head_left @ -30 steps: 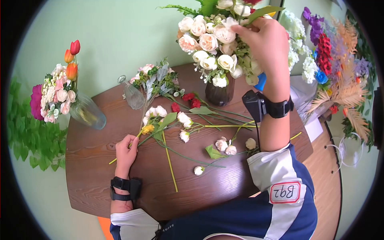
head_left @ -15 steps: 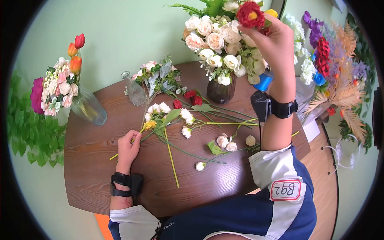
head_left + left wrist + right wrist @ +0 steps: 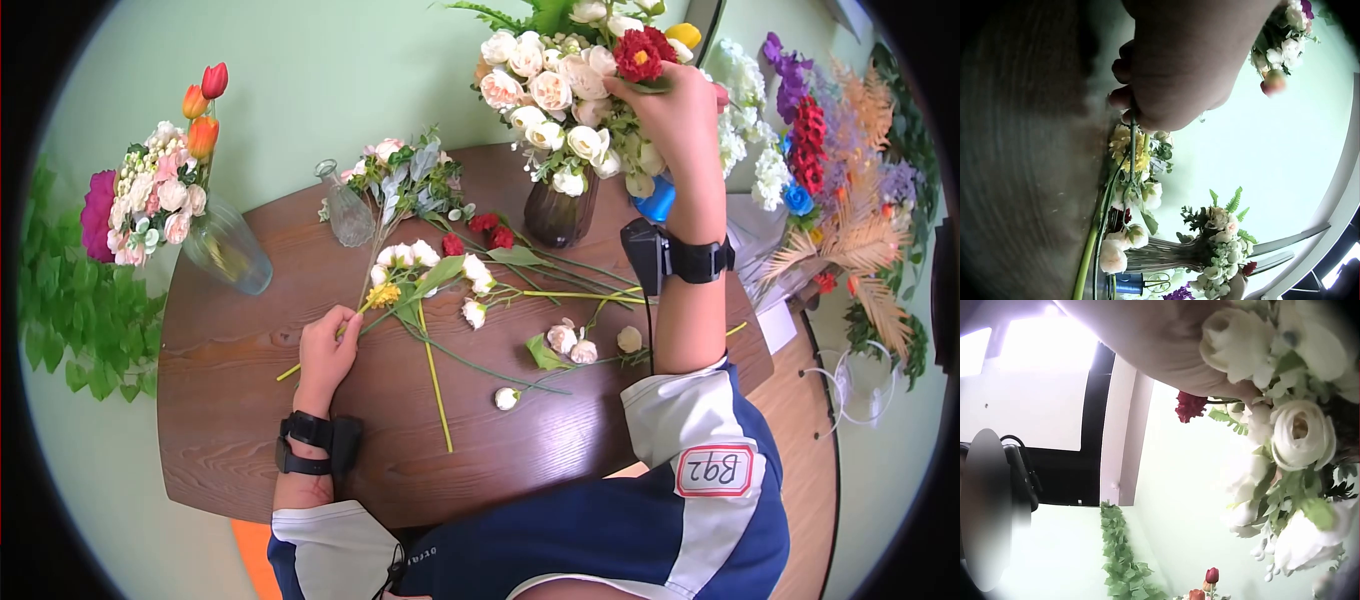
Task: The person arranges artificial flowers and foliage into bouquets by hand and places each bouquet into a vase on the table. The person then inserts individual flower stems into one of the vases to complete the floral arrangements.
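My right hand point(image 3: 680, 120) is raised at the big bouquet and pinches a red flower point(image 3: 640, 54) with a yellow centre just under its bloom. That bloom sits against the right side of the cream and white roses point(image 3: 550, 90), which stand in a dark vase point(image 3: 562, 212). In the right wrist view the red bloom point(image 3: 1190, 407) shows beyond the hand, its stem running into the white blossoms. Low over the table at the left, my left hand point(image 3: 328, 350) grips green stems by a yellow flower point(image 3: 383, 295). A stem point(image 3: 1133, 150) runs out from its fingers.
Loose white flowers point(image 3: 473, 312), red flowers point(image 3: 500, 237) and long stems lie across the wooden table point(image 3: 240, 420). Behind them are a small glass bottle point(image 3: 349, 215) and a pink-and-green bunch point(image 3: 408, 175). A glass vase point(image 3: 230, 250) leans at left; a blue spool point(image 3: 657, 200) stands at right.
The red flower, mostly out of frame at first, has come down beside the roses with my right hand, its bloom now facing the camera. My left hand keeps its grip; the head view has shifted slightly.
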Demonstrator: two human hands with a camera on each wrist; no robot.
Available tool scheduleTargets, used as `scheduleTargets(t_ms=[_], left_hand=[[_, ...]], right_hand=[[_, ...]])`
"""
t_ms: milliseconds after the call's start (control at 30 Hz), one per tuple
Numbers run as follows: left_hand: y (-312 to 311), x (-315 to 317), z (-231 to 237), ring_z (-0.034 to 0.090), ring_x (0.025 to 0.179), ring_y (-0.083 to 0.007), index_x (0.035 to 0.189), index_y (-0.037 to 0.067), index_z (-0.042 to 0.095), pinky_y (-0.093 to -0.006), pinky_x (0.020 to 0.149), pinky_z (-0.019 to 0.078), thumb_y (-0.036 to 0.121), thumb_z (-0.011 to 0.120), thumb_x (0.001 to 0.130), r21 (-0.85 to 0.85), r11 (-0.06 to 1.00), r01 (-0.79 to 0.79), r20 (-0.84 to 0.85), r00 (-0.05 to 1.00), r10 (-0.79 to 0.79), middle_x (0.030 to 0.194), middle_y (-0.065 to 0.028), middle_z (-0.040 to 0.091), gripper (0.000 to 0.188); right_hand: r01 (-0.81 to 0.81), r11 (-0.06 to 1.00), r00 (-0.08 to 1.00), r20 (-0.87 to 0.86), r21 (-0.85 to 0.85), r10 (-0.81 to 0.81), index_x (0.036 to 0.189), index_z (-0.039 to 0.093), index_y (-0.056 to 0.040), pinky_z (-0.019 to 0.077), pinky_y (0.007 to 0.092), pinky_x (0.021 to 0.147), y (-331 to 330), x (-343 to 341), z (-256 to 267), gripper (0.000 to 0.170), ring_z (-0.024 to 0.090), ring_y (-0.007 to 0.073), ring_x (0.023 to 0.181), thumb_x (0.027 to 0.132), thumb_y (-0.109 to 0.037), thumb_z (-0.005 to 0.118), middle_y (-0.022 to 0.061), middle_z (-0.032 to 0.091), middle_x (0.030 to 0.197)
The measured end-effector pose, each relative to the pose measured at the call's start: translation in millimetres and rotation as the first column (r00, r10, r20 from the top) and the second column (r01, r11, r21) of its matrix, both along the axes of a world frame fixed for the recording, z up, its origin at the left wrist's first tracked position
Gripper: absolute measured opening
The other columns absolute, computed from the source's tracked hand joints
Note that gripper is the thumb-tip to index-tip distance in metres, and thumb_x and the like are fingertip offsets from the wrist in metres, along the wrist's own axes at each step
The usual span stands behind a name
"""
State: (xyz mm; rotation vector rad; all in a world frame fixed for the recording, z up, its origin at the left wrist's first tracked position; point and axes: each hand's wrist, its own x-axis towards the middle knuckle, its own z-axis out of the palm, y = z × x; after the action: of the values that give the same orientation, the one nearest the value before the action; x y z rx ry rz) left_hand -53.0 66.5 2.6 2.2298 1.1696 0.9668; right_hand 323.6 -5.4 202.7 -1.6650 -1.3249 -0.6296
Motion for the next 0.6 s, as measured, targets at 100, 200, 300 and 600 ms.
scheduleTargets(t_ms=[100, 200, 300, 600], left_hand=[[2, 0, -2, 0.057, 0.049, -0.0248, 0.076, 0.004, 0.059, -0.0310, 0.047, 0.0418, 0.015, 0.059, 0.082, 0.017, 1.000, -0.006, 0.003, 1.000, 0.006, 0.055, -0.0116, 0.055, 0.012], [2, -1, -2, 0.057, 0.049, -0.0251, 0.076, 0.004, 0.059, -0.0315, 0.047, 0.0419, 0.015, 0.059, 0.082, 0.013, 1.000, -0.004, -0.007, 1.000, 0.004, 0.055, -0.0116, 0.055, 0.013], [3, -1, -3, 0.057, 0.049, -0.0253, 0.076, 0.004, 0.059, -0.0317, 0.047, 0.0420, 0.016, 0.059, 0.082, 0.009, 1.000, -0.001, -0.017, 1.000, 0.001, 0.054, -0.0116, 0.055, 0.013], [3, -1, -3, 0.055, 0.046, -0.0198, 0.078, 0.004, 0.054, -0.0294, 0.045, 0.0400, 0.015, 0.057, 0.085, 0.003, 0.999, -0.039, 0.060, 0.997, 0.039, 0.053, -0.0090, 0.054, 0.013]], right_hand=[[-0.155, 0.959, 0.984, 0.124, 0.239, 0.128, 0.083, 0.067, -0.0027, 0.0423, 0.0309, 0.056, -1, -2, 3, 0.020, 0.054, 0.0199, 0.058, 0.067, -0.013, 0.070, 0.0075, 0.058, 0.066], [-0.215, 0.941, 0.973, 0.139, 0.261, 0.184, 0.080, 0.065, -0.0011, 0.0405, 0.0290, 0.055, -1, -5, 4, 0.017, 0.050, 0.0177, 0.058, 0.066, -0.008, 0.069, 0.0063, 0.053, 0.065], [-0.206, 0.950, 0.972, 0.161, 0.236, 0.170, 0.080, 0.064, -0.0015, 0.0409, 0.0292, 0.055, 5, -3, 0, 0.016, 0.051, 0.0184, 0.059, 0.066, -0.009, 0.069, 0.0061, 0.054, 0.066], [-0.115, 0.959, 0.979, 0.192, 0.258, 0.066, 0.076, 0.065, -0.0030, 0.0399, 0.0330, 0.055, 8, 0, -3, 0.017, 0.050, 0.0231, 0.058, 0.066, -0.015, 0.071, 0.0066, 0.055, 0.063]])
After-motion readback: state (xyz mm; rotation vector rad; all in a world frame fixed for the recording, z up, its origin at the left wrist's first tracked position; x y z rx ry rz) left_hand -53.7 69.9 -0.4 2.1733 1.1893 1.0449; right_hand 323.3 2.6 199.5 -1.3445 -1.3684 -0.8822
